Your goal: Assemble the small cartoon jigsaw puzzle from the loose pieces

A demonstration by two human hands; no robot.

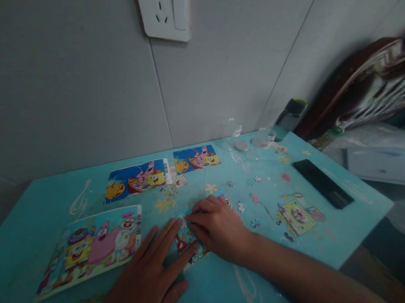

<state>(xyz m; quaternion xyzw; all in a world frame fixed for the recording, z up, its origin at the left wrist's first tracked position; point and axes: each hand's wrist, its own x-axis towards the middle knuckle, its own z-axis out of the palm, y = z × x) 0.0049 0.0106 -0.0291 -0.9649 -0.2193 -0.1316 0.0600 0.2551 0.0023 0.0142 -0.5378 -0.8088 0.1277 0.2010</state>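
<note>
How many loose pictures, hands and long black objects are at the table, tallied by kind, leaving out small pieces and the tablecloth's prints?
Blue boat pictures: 2
Standing-group picture: 1
Partly covered picture at the hands: 1
Hands, left hand and right hand: 2
Long black object: 1
Total: 7

A: Background?
B: I've got a white socket panel (162,17) at 12 o'clock, on the grey wall (82,85). Small clear cup (236,127) near 2, round grey disc (241,146) at its 6.
A: Past 3?
B: Flat black bar (323,184), toward 4. I can't identify it.
</note>
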